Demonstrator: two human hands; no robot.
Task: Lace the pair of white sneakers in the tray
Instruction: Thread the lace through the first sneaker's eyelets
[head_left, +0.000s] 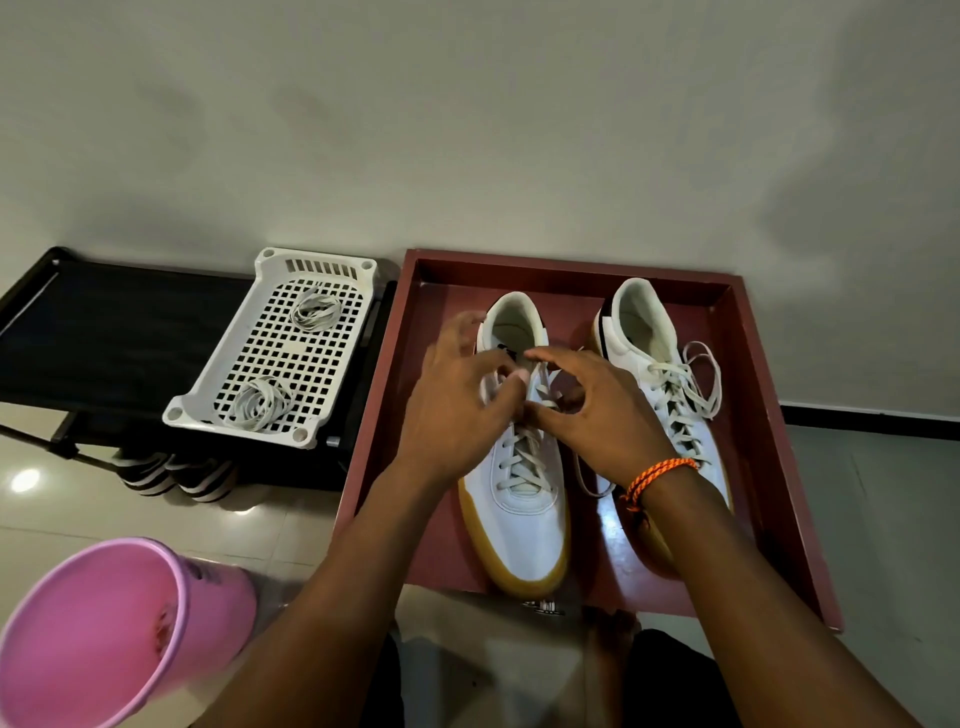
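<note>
Two white sneakers with tan soles stand side by side in a dark red tray (748, 395). The left sneaker (524, 509) has lace threaded through its lower eyelets. Over its upper eyelets, my left hand (457, 400) and my right hand (597, 410) both have curled fingers pinching the lace ends. The right sneaker (649, 343) is laced, with a loose bow (701, 379) at its right side; my right wrist, with an orange band, covers its toe. A loose lace end (584, 483) lies between the shoes.
A white perforated basket (270, 405) holding two coiled lace bundles sits on a black rack (104, 332) left of the tray. Striped shoes (176, 475) stand under the rack. A pink bucket (104, 634) is at the lower left. A wall rises behind.
</note>
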